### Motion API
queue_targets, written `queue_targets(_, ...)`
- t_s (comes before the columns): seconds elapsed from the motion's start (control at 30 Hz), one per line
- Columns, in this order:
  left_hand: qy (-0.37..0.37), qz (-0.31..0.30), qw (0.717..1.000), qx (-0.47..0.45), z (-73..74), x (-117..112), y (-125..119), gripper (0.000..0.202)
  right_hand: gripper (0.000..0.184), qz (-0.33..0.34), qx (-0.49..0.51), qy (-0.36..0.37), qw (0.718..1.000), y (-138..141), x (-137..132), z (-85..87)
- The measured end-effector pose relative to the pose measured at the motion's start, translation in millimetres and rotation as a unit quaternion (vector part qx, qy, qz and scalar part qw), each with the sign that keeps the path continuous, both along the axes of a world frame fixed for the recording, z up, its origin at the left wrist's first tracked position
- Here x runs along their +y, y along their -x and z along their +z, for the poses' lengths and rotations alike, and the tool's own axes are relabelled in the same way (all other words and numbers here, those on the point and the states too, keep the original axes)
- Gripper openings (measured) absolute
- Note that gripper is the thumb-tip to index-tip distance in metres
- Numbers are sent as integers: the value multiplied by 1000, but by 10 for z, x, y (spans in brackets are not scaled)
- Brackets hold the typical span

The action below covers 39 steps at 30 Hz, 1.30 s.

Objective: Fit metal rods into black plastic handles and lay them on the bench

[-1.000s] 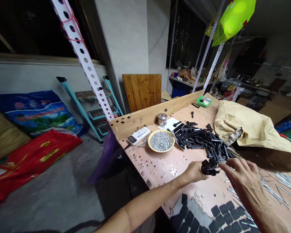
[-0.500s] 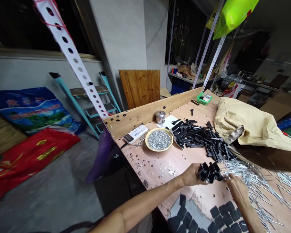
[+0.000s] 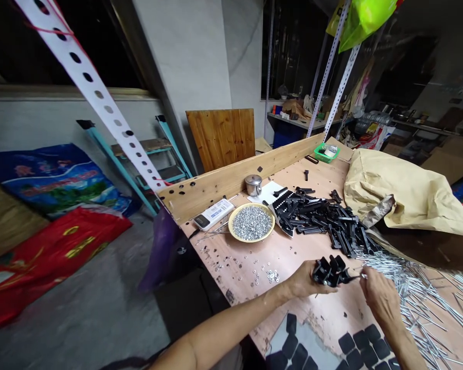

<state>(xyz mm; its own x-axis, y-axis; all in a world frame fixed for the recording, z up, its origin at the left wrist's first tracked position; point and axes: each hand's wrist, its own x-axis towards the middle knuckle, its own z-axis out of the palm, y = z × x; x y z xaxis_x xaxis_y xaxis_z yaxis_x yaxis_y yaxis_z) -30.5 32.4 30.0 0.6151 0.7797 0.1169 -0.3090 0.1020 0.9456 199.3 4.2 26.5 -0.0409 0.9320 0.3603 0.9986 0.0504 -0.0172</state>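
My left hand (image 3: 304,281) is wrapped round a bunch of several black plastic parts (image 3: 332,271), held above the table (image 3: 293,257) with their hollow ends toward me. Just to the right, my right hand (image 3: 381,297) has its fingers pinched on a thin metal rod (image 3: 359,276). That rod's other end is close to the black parts; whether it sits inside one I cannot tell. Under and beyond my right hand spreads a pile of loose metal rods (image 3: 420,298). A heap of more black plastic parts (image 3: 324,218) lies behind my hands.
A yellow bowl (image 3: 230,232) of small metal nuts stands left of the heap, with loose nuts (image 3: 272,276) nearby. Beyond are a white box (image 3: 215,213), a metal cup (image 3: 253,186) and a wooden edge board (image 3: 224,177). A large tan bag (image 3: 397,180) lies right; black pads (image 3: 360,341) lie in front.
My right hand has shifted slightly, its fingers still pinched near the black parts. My left hand keeps its hold on the bunch. The camera view has moved a little.
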Motion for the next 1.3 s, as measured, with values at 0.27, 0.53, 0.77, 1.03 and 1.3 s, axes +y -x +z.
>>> queue_targets(0.27, 220, -29, 974, 48, 2, 75, 29, 42, 49, -52, 472, 184, 860, 460, -219, 906)
queue_targets(0.53, 310, -35, 949, 39, -26, 78, 6, 55, 46, -123, 465, 243, 843, 353, -281, 560)
queue_targets(0.77, 230, -59, 969, 70, -24, 65, 3, 43, 27, 23, 314, 112, 943, 433, -269, 905)
queue_targets(1.03, 180, -79, 971, 134, 30, -37, -92, 22, 23, 135, 175, 159, 962, 664, -78, 1010)
queue_targets(1.3, 146, -84, 978, 126, 31, -24, -102, 23, 38, 190, 243, 136, 942, 690, -88, 1020)
